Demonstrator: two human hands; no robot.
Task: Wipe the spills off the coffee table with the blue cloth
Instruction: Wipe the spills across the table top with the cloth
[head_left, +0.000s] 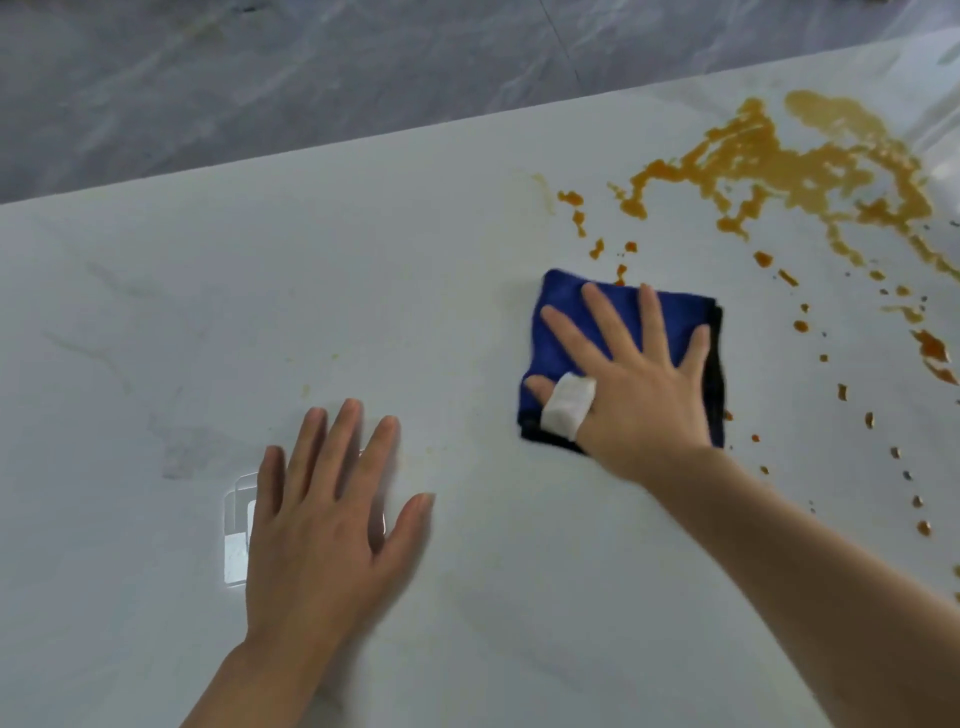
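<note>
Right hand (631, 384) flat on the blue cloth (571, 322), fingers spread.
Left hand (322, 514) rests open on the table (260, 291); orange spill (810, 171) just beyond the cloth.

light: bright, even, soft | glare: window patch on glossy surface (156, 312) – beside left hand (322, 525) | blur: slight, hand edges – far edge curves

Your right hand (631, 387) hides middle of blue cloth (566, 332); spill (810, 166) runs off right edge; left hand (324, 525) motion-blurred along thumb side.
</note>
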